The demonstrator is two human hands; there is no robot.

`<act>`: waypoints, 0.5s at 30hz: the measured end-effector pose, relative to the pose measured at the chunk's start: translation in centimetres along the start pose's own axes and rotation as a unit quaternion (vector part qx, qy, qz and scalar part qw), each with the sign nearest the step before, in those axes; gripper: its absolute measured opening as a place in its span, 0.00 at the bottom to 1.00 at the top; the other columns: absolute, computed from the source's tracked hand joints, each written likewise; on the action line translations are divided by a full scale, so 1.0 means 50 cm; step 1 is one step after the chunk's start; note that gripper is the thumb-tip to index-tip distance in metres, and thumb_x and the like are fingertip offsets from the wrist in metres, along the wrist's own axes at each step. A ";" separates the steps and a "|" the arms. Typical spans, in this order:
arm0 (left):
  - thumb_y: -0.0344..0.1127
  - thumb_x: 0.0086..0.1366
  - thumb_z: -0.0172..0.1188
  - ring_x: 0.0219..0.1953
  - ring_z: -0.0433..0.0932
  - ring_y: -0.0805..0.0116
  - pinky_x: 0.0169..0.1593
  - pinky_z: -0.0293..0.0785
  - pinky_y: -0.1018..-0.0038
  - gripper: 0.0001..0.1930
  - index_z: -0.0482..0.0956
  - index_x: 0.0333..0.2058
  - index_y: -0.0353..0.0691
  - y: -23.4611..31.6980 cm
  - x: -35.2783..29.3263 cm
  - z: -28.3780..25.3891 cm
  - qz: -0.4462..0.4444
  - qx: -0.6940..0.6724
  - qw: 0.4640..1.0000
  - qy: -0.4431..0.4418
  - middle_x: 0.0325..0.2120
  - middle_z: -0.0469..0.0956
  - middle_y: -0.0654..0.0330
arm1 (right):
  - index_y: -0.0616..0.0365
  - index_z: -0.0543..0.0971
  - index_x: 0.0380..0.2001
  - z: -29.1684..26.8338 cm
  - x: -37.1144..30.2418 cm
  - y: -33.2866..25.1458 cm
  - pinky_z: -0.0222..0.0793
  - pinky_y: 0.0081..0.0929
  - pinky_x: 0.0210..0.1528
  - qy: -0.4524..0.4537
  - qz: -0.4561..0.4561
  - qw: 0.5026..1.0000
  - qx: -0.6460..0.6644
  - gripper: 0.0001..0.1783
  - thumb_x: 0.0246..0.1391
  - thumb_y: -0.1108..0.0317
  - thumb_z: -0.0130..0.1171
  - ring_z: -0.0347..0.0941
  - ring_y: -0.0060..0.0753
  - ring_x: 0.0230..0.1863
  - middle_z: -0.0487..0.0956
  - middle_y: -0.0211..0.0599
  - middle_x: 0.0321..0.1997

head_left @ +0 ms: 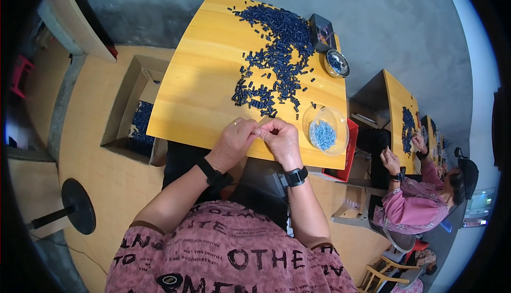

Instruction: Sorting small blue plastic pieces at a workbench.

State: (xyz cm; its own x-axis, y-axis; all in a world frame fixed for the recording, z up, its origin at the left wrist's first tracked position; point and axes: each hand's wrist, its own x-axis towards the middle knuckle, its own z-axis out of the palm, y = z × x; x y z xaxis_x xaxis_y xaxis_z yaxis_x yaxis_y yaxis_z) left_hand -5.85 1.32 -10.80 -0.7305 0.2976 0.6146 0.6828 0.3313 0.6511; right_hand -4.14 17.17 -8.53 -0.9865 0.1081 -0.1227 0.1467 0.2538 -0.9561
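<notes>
At the near edge of the yellow table (197,80), my left hand (232,143) and my right hand (283,143) meet with thumbs and fingers pinched together. Whatever lies between the fingertips is too small or hidden to make out. Just beyond them spreads a big pile of small dark blue cylindrical pieces (279,61), thinning into loose ones toward my hands. Right of my right hand stands a clear round plastic tub (340,125) holding many tiny light blue pieces (323,135).
A metal bowl (337,64) and a black box (322,32) stand at the table's far right. On the floor at left, a cardboard box (118,109) holds more dark pieces. A red box (349,152) sits by the right edge. Another person (415,202) works at a table on the right.
</notes>
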 end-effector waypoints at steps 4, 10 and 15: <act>0.24 0.55 0.64 0.31 0.77 0.52 0.34 0.74 0.64 0.12 0.72 0.36 0.37 0.004 -0.002 0.000 -0.026 -0.008 1.000 -0.008 0.28 0.75 0.53 | 0.62 0.80 0.24 0.000 0.005 0.005 0.66 0.19 0.28 -0.008 -0.005 1.000 -0.026 0.06 0.47 0.76 0.70 0.68 0.17 0.23 0.77 0.28 0.21; 0.23 0.57 0.59 0.33 0.74 0.51 0.37 0.73 0.61 0.09 0.71 0.36 0.36 0.004 0.002 0.001 -0.040 -0.040 0.998 -0.022 0.27 0.72 0.52 | 0.61 0.76 0.22 0.001 0.008 -0.002 0.65 0.24 0.27 -0.006 -0.035 0.993 -0.111 0.09 0.46 0.76 0.69 0.67 0.25 0.22 0.74 0.34 0.20; 0.22 0.55 0.62 0.32 0.77 0.52 0.34 0.74 0.64 0.10 0.72 0.35 0.37 -0.007 0.010 0.001 -0.033 -0.030 0.999 -0.019 0.28 0.75 0.52 | 0.61 0.77 0.23 -0.004 0.019 -0.001 0.62 0.16 0.27 -0.012 -0.063 0.987 -0.148 0.08 0.50 0.76 0.68 0.63 0.14 0.23 0.75 0.24 0.21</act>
State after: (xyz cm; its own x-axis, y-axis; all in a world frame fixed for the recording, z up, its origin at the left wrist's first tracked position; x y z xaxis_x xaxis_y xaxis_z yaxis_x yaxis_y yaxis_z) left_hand -6.44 1.39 -10.74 -0.7726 0.3108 0.5536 0.6322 0.2966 0.7158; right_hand -5.09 17.46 -8.56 -0.9992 0.0358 -0.0165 0.0331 0.5339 -0.8449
